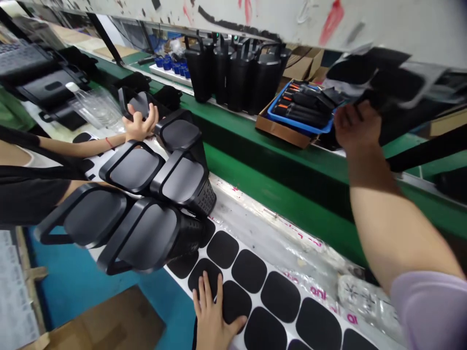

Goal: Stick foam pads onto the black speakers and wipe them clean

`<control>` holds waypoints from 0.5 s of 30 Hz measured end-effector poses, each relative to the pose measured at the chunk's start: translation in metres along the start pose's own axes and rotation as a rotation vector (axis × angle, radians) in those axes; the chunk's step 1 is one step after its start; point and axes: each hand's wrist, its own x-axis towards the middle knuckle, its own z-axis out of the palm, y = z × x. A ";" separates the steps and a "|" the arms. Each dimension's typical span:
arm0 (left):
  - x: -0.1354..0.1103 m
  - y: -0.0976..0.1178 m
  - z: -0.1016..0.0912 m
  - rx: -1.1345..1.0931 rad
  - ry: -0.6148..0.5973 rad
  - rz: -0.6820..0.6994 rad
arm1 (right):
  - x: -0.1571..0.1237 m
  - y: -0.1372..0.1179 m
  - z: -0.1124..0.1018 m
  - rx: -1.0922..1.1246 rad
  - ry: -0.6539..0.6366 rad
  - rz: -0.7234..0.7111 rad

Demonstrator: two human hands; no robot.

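Note:
My left hand [215, 311] lies with its fingers spread over a white sheet [226, 274] of black rounded-square pieces. It rests on one black piece [236, 301] in the middle rows. My right hand [359, 124] reaches out to the shelf, fingers curled by a dark, blurred item at its fingertips. Close above it are sheets with black rounded shapes [396, 83]. Left of that hand, a blue tray [272, 113] holds black tools with orange parts. Several black containers with looped handles [146, 233] stand at the sheet's left end.
Another person's hand [140, 124] touches a black handled piece [126, 102] at the left. Tall black containers [237, 80] and small blue parts [171, 64] stand on the green shelf [226, 124]. A white beam [284, 22] crosses above. Cardboard [109, 321] lies below left.

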 end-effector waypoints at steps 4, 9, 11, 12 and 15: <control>-0.002 -0.006 0.000 -0.026 0.018 0.078 | -0.115 0.030 -0.013 -0.025 -0.186 0.055; 0.013 -0.034 -0.011 -0.282 0.092 0.105 | -0.315 0.068 -0.075 -0.597 -0.633 0.290; 0.030 -0.052 -0.023 -0.423 0.124 -0.024 | -0.383 0.072 -0.112 -0.685 -0.517 0.350; 0.040 -0.060 -0.030 -0.471 0.129 -0.094 | -0.413 0.073 -0.131 -0.719 -0.453 0.377; 0.068 -0.074 -0.049 -0.540 0.094 -0.103 | -0.484 0.077 -0.179 -0.841 -0.157 0.450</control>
